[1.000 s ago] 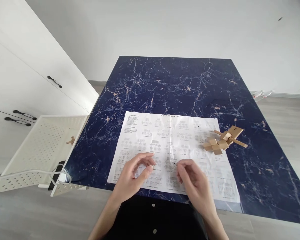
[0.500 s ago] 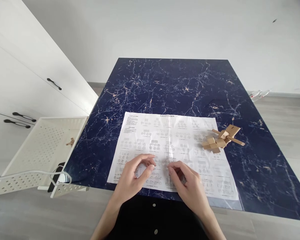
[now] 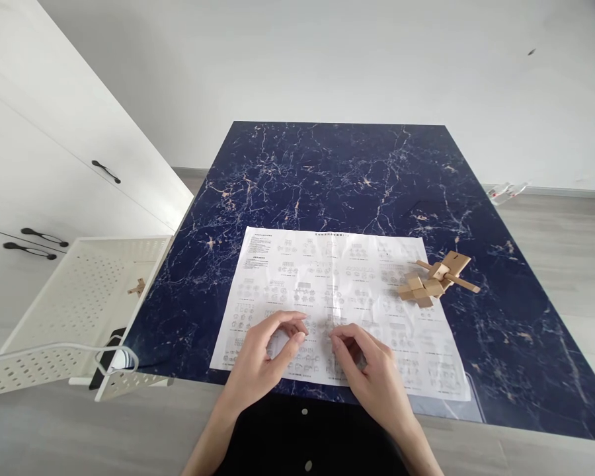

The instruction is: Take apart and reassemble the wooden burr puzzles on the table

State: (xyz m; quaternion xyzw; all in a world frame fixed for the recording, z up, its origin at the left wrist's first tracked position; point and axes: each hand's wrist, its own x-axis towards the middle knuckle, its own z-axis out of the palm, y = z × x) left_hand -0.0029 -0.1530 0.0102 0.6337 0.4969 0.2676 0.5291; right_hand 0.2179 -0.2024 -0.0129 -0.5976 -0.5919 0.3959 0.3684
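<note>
My left hand [image 3: 262,360] hovers over the near edge of a printed instruction sheet [image 3: 337,277]. Its fingers are curled and the thumb tip almost meets the fingertips, with nothing visible in them. Close beside it is my right hand [image 3: 374,373], knuckles up and fingers curled down toward the sheet, also with nothing showing in it. The fingertips of the two hands are a short gap apart. A partly assembled wooden burr puzzle [image 3: 434,281] lies at the sheet's right edge, away from both hands.
The sheet lies on a dark blue marble-pattern table [image 3: 337,172]. Left of the table stands a white perforated basket [image 3: 69,304] with a small wooden piece [image 3: 137,287] inside. White cabinets with black handles [image 3: 106,171] line the left wall.
My right hand has moved left toward my left hand, and its fingers have curled in. The view has shifted slightly; the puzzle and sheet have not moved on the table.
</note>
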